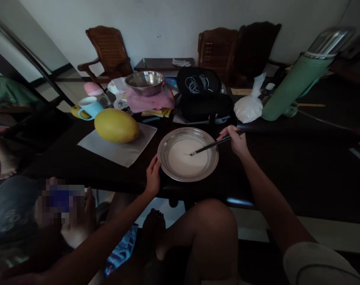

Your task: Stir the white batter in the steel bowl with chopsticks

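A wide metal bowl [188,178] stands on the dark table, with a white milky liquid [187,158] in it. My left hand [153,174] holds the bowl's rim at its left side, the fingers partly hidden beneath the edge. In my right hand [237,142] is a pair of dark chopsticks [211,145], gripped near the upper end. They slant down to the left over the bowl's right rim, and their tips dip into the liquid near the middle.
Left of the bowl, a yellow melon [116,126] lies on a pale sheet [125,156], near a light-blue mug [91,107]. Behind are a smaller metal bowl [144,83] and black cases [203,95]. A knotted bag of white powder [249,107] and green thermos [297,85] stand right. Another person's hands [67,213] are at lower left.
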Motion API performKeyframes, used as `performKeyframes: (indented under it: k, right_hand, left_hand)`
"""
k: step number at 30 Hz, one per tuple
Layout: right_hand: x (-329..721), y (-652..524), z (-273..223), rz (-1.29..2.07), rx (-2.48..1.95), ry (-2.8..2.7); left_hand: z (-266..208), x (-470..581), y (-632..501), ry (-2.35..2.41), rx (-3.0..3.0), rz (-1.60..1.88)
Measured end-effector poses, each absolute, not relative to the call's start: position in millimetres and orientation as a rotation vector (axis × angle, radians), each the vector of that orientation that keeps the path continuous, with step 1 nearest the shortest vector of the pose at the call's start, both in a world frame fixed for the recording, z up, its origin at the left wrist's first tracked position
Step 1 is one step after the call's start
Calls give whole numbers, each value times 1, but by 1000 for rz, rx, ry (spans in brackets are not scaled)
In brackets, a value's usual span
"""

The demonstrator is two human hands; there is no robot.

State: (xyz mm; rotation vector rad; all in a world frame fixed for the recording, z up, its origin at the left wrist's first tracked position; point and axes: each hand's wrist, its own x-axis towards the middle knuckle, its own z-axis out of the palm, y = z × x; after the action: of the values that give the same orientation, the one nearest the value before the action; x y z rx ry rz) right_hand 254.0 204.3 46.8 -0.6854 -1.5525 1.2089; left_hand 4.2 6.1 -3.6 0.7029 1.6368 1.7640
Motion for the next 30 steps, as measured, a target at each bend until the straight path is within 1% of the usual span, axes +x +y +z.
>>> performKeyframes:
  k: [2, 5, 7, 11, 14, 18, 21, 25, 27, 30]
  right_hand:
    - [254, 204, 45, 1238, -667, -1552]
    - [250, 198, 45, 1302, -629, -1690]
    - [248, 195, 47, 1289, -627, -1763]
    - [253, 201, 49, 1185, -708, -1609]
    - [257, 208, 47, 1189, -676, -1498]
    - [252, 200, 47, 1281, -603, -1668]
    - [250, 194, 51, 1214, -640, -1781]
    - [255, 201, 51, 1132, -722, -1594]
    - [256, 204, 49, 1167, -708, -1535]
    - [253, 201, 47, 1256, -658, -1667]
  left_hand:
    - [-3, 4, 6, 1650, 707, 1765]
    - [0, 5, 5, 1699, 730, 1759]
    - [2, 5, 5, 1718, 763, 1752]
    - [1, 6, 5, 1681, 765, 1760]
    - [-3, 5, 5, 1668, 751, 1762]
    - [-4, 3, 4, 1711, 779, 1749]
    - [-3, 3, 3, 1725, 824, 1727]
    - [-5, 2, 3, 1696, 825, 1725]
    - [-7, 1, 3, 1705, 822, 1722]
    - [-8, 0, 3, 1723, 820, 1716]
